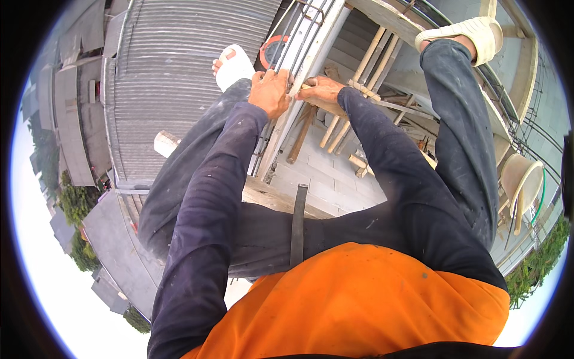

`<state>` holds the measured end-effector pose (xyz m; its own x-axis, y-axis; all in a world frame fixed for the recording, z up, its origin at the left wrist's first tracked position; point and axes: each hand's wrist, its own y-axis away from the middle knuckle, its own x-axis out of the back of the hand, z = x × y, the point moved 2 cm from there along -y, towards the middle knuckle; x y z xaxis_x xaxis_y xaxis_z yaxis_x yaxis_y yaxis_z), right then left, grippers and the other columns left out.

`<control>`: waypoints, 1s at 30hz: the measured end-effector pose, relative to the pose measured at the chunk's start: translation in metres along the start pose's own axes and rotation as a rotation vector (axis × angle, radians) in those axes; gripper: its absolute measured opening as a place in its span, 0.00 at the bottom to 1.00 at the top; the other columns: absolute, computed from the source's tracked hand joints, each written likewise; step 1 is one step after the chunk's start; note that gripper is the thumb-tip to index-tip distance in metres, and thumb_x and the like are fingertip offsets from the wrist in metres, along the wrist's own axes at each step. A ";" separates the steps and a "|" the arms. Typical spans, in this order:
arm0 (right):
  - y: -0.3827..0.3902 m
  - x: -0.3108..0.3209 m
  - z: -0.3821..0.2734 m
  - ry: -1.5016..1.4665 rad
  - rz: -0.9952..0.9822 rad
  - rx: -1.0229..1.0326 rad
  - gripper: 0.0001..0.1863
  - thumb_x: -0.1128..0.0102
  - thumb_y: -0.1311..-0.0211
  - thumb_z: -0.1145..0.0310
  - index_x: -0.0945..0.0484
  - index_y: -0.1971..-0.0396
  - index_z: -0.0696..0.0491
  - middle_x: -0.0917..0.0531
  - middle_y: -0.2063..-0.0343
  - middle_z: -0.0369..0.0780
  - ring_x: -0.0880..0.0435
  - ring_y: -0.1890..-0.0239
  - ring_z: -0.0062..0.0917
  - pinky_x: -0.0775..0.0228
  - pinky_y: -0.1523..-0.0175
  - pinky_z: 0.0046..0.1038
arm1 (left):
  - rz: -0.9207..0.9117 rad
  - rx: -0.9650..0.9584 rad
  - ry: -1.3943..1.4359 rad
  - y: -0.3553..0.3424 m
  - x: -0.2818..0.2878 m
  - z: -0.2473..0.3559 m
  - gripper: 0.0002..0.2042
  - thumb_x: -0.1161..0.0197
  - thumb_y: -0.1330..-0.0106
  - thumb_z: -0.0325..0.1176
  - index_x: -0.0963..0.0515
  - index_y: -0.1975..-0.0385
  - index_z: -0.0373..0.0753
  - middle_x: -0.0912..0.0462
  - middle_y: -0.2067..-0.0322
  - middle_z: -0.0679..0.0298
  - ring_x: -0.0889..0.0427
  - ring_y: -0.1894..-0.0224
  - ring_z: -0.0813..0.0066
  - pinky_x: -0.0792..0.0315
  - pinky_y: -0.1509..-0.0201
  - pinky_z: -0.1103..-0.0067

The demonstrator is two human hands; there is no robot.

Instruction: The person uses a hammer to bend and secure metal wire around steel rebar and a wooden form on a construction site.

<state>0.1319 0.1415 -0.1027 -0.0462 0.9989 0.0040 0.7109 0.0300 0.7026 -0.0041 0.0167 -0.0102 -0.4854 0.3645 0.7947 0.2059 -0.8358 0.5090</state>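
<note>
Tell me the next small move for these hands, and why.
Probably steady the left hand against the long board before shifting the right hand: both are close together near its edge, and the dark-trousered legs are spread wide, so balance may be limited.

Exposed steel bars (291, 37), wooden poles (369, 55) and bare blocks (326, 170) are showing a building site beside corrugated roofing (179, 78).

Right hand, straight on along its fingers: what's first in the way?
Likely the long pale board, right ahead of the right hand; the left hand lies beyond. Depth is unclear; they may already touch.
</note>
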 end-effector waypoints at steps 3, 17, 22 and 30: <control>0.006 -0.001 -0.004 -0.001 0.026 0.007 0.44 0.32 0.53 0.37 0.20 0.38 0.50 0.20 0.40 0.49 0.23 0.37 0.39 0.35 0.32 0.32 | 0.009 0.006 0.028 0.001 0.003 0.005 0.22 0.33 0.38 0.34 0.30 0.45 0.42 0.16 0.57 0.61 0.23 0.42 0.62 0.47 0.27 0.54; 0.007 -0.010 -0.014 0.047 0.115 -0.058 0.43 0.30 0.55 0.40 0.19 0.40 0.53 0.16 0.45 0.50 0.19 0.41 0.39 0.29 0.35 0.33 | 0.040 -0.038 0.033 0.000 -0.002 -0.003 0.22 0.32 0.39 0.32 0.30 0.46 0.41 0.17 0.56 0.60 0.25 0.41 0.59 0.45 0.28 0.55; 0.009 0.003 -0.030 0.111 0.150 -0.007 0.46 0.31 0.57 0.38 0.19 0.45 0.62 0.15 0.49 0.55 0.16 0.47 0.43 0.25 0.42 0.37 | 0.109 -0.094 -0.055 -0.006 0.015 -0.004 0.25 0.29 0.42 0.35 0.30 0.46 0.40 0.17 0.59 0.63 0.23 0.46 0.62 0.43 0.31 0.57; 0.132 0.190 -0.090 0.341 0.107 -0.150 0.50 0.34 0.47 0.29 0.23 0.37 0.58 0.15 0.44 0.47 0.19 0.37 0.39 0.24 0.38 0.39 | 0.056 -0.021 -0.030 -0.006 0.009 0.015 0.30 0.25 0.47 0.45 0.30 0.49 0.38 0.18 0.60 0.62 0.22 0.48 0.59 0.43 0.32 0.59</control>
<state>0.1536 0.3326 0.0544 -0.2257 0.9263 0.3015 0.6153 -0.1044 0.7814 0.0029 0.0313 -0.0010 -0.4478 0.3290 0.8314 0.2137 -0.8635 0.4568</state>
